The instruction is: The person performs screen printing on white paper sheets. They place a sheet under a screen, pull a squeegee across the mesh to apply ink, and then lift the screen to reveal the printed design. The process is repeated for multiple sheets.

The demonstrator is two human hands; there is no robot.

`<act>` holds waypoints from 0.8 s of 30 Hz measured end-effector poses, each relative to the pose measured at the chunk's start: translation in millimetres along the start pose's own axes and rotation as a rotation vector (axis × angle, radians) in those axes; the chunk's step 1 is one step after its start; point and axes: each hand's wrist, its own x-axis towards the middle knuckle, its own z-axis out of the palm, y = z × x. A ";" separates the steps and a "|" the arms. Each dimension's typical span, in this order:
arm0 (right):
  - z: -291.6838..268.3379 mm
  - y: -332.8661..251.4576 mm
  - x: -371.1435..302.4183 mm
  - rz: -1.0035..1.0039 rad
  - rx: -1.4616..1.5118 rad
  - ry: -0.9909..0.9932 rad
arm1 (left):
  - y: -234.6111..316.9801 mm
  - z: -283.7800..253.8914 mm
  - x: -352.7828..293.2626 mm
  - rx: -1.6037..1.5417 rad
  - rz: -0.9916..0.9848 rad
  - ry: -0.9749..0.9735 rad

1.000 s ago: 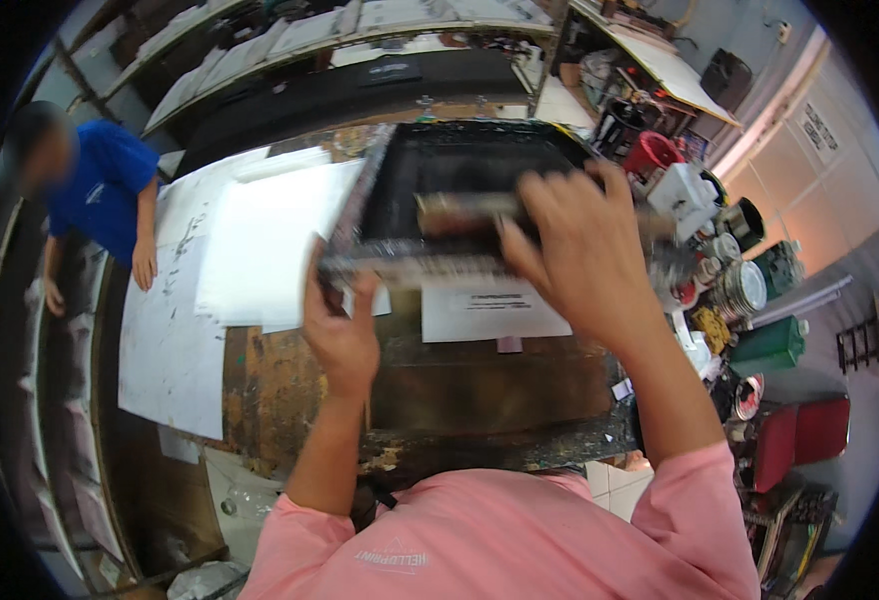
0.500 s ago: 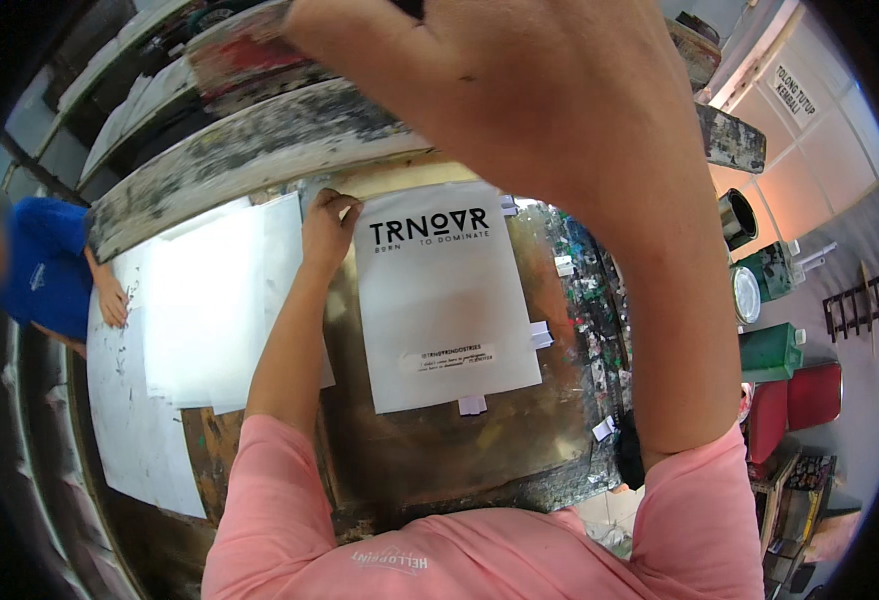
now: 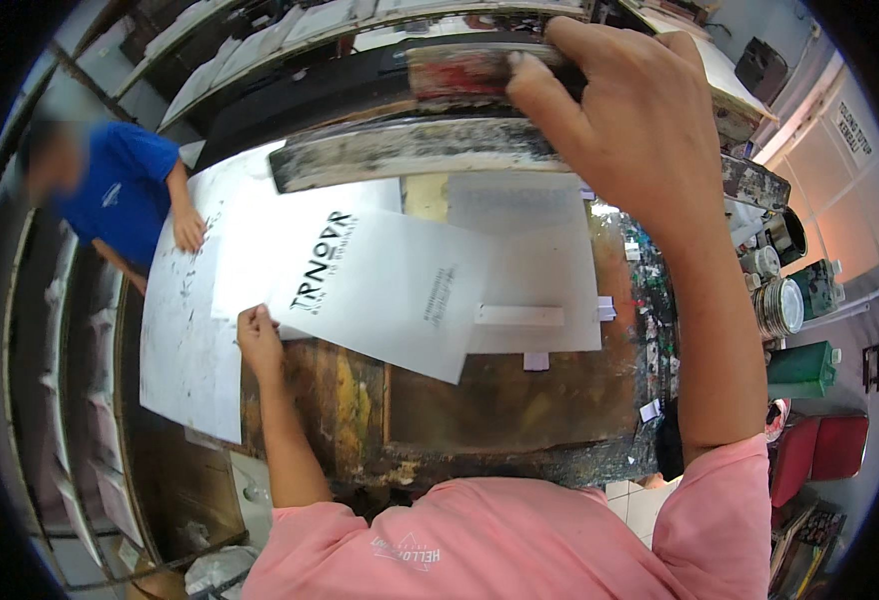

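My left hand (image 3: 261, 338) is closed on the lower left corner of a white sheet (image 3: 380, 290) with black printing. That sheet is tilted, partly over a stack of white sheets and partly over a translucent white sheet (image 3: 535, 250) on the stained printing board (image 3: 520, 410). My right hand (image 3: 640, 125) is raised at the back, its fingers curled over a paint-stained wooden squeegee (image 3: 465, 78). Just below it, a worn wooden screen frame (image 3: 420, 155) stands lifted above the board; whether my palm also bears on the frame is hidden.
White sheets (image 3: 245, 245) lie at the left, where a person in blue (image 3: 125, 195) rests a hand on the board (image 3: 185, 380). Small white tabs (image 3: 537, 361) surround the sheet on the printing board. Paint cans (image 3: 778, 305), a green jug (image 3: 802, 368) and a red chair (image 3: 820, 455) stand right.
My left hand has drawn the printed sheet off the board leftward and turned it, uncovering the sheet beneath. My head view has shifted, and the raised frame and squeegee now show more fully.
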 end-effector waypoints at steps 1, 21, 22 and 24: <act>4.1 1.2 -8.4 -0.011 -0.007 -0.017 | -16.9 -25.2 1.0 -0.059 0.013 0.042; -1.2 6.3 0.9 0.079 0.193 -0.182 | 182.3 190.8 -201.4 0.583 0.940 -1.085; 0.2 7.6 -0.1 0.073 0.208 -0.197 | 186.8 204.3 -215.7 0.515 0.942 -1.107; 3.3 11.7 -1.8 0.053 0.243 -0.216 | 193.8 223.5 -240.0 0.533 0.966 -1.116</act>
